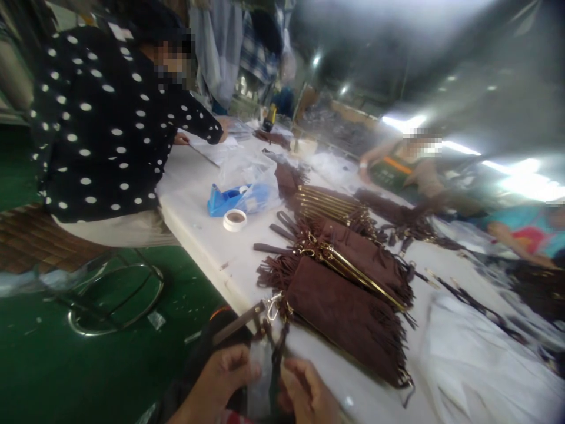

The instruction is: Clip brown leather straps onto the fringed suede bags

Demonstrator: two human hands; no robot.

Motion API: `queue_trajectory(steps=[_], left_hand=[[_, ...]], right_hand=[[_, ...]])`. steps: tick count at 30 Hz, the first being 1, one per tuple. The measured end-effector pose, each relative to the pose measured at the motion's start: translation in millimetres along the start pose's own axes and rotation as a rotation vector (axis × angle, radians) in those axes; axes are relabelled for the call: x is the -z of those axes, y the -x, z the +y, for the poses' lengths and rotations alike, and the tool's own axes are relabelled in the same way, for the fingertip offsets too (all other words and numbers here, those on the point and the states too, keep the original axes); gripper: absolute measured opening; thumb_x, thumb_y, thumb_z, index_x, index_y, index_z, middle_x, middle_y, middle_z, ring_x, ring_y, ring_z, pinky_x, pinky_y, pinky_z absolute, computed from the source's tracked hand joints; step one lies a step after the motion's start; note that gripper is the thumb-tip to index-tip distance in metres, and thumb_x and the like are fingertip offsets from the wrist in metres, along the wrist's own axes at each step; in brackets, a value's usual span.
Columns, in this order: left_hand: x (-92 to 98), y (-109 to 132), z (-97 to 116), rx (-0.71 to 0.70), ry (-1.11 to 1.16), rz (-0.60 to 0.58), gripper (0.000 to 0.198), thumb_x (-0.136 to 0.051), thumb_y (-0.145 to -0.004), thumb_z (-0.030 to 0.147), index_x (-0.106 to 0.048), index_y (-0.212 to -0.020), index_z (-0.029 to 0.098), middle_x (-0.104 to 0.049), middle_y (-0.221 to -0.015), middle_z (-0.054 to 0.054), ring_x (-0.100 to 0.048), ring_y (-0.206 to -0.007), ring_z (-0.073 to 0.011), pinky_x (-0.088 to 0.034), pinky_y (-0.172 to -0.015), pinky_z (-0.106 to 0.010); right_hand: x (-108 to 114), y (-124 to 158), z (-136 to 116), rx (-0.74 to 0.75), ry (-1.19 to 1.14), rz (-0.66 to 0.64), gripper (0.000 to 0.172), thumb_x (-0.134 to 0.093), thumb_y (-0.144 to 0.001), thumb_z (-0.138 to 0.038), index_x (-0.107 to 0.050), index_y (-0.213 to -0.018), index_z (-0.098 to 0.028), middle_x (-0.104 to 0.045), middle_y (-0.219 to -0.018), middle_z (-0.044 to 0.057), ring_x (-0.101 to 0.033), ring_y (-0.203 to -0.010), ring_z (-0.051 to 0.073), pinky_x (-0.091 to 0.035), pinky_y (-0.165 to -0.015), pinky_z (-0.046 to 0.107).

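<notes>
Low in the view, my left hand [223, 377] pinches the edge of a narrow clear plastic sleeve [260, 380] between thumb and fingers. My right hand [306, 388] faces it with fingers curled at a dark brown strap [277, 353]; blur softens its fingertips. This strap hangs down by a gold metal clasp [273, 306] at the corner of the nearest brown fringed bag [344, 312]. That bag lies flat on the white table [198, 235]. Behind it is another brown fringed bag [353, 244] with a gold frame edge.
A blue tape dispenser [225, 200] and a white tape roll [235, 220] stand near the table's left edge. Further back lie more gold-edged bags [329, 203]. White cloth [481, 353] is at right. A person in polka dots [101, 118] sits at left; others work across.
</notes>
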State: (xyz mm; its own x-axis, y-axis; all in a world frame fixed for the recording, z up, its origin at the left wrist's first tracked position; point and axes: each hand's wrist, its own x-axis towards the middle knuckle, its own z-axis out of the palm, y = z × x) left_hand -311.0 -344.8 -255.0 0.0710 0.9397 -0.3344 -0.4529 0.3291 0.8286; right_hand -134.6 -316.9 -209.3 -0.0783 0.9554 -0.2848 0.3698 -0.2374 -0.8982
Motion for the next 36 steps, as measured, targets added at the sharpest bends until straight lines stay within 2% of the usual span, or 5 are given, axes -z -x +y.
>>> queue_trajectory(steps=[4,13,19,24,36], left_hand=[[4.1,-3,11,-0.140,-0.241,0.045,0.044,-0.078,-0.069,0.053,-0.059,-0.066,0.013,-0.050,-0.062,0.003,-0.042,-0.062,-0.0120,-0.032,-0.058,-0.023],[-21.4,-43,-31,-0.060,0.066,-0.098,0.058,-0.080,-0.060,0.064,-0.061,-0.078,0.012,-0.060,-0.074,-0.004,-0.052,-0.070,-0.0174,-0.038,-0.067,-0.027],[-23.9,-30,2,-0.110,-0.147,-0.099,0.057,-0.072,-0.067,0.069,-0.059,-0.076,0.014,-0.053,-0.069,-0.001,-0.046,-0.066,-0.0148,-0.036,-0.061,-0.025],[-18.6,-20,26,-0.181,-0.235,-0.108,0.051,-0.065,-0.079,0.063,-0.058,-0.081,0.012,-0.050,-0.072,-0.001,-0.044,-0.069,-0.0146,-0.035,-0.062,-0.024],[-10.4,-23,14,-0.204,-0.394,-0.183,0.053,-0.058,-0.081,0.068,-0.055,-0.078,0.015,-0.046,-0.072,-0.001,-0.041,-0.068,-0.0143,-0.032,-0.059,-0.024]], right_hand=[[11,-22,-17,0.156,0.337,0.099,0.037,-0.045,-0.091,-0.057,-0.064,-0.098,-0.025,-0.070,-0.064,0.001,-0.064,-0.049,0.019,-0.046,-0.052,0.026],[0,-44,5,0.372,0.720,0.134,0.015,-0.042,-0.094,-0.031,-0.057,-0.093,-0.028,-0.072,-0.069,0.000,-0.071,-0.060,0.023,-0.042,-0.052,0.027],[20,-52,-13,0.616,0.856,0.289,0.028,-0.032,-0.099,-0.028,-0.056,-0.114,-0.026,-0.073,-0.098,0.006,-0.071,-0.074,0.021,-0.046,-0.060,0.028],[24,-63,-28,0.866,1.143,0.312,0.029,-0.038,-0.096,-0.013,-0.058,-0.115,-0.020,-0.066,-0.085,0.007,-0.063,-0.065,0.021,-0.042,-0.060,0.031],[52,-56,-47,1.064,0.938,0.434,0.009,-0.052,-0.097,-0.021,-0.060,-0.100,-0.019,-0.063,-0.084,0.004,-0.060,-0.068,0.016,-0.040,-0.067,0.028]])
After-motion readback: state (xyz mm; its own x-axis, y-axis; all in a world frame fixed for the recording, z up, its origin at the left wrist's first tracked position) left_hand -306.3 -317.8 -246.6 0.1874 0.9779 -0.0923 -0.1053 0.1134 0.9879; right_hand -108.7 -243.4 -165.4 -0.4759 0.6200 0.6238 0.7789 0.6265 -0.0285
